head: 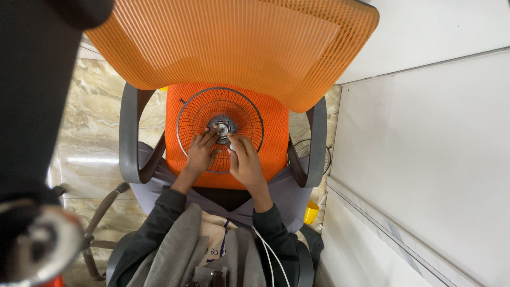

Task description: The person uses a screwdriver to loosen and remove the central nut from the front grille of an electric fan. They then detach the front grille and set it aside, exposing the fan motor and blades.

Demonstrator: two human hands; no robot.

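Both hands work at the centre of a round wire fan guard (197,114) lying flat on the orange seat (273,135) of a mesh office chair, head view only. Left hand (200,153) rests on the lower-left wires, fingers spread and extended toward the metal hub (222,126); it presses the grille rather than closing around anything. Right hand (246,162) sits just beside it, fingers curled near the hub's lower edge, with a small pale piece (232,147) at the fingertips; whether it is pinched or merely touched cannot be told. Hub sits at the guard's middle, slightly above both hands. Grey armrests (129,138) flank the seat; orange mesh backrest (234,40) fills the upper frame. A second wire guard (308,150) shows on the floor past the right armrest, near a yellow cup (311,212). White cable (268,250) trails over the dark sleeves. Judgement: the guard would be kept from sliding on the seat by firm left-hand pressure close to the hub, leaving the right fingertips free for fine work at the centre fitting.
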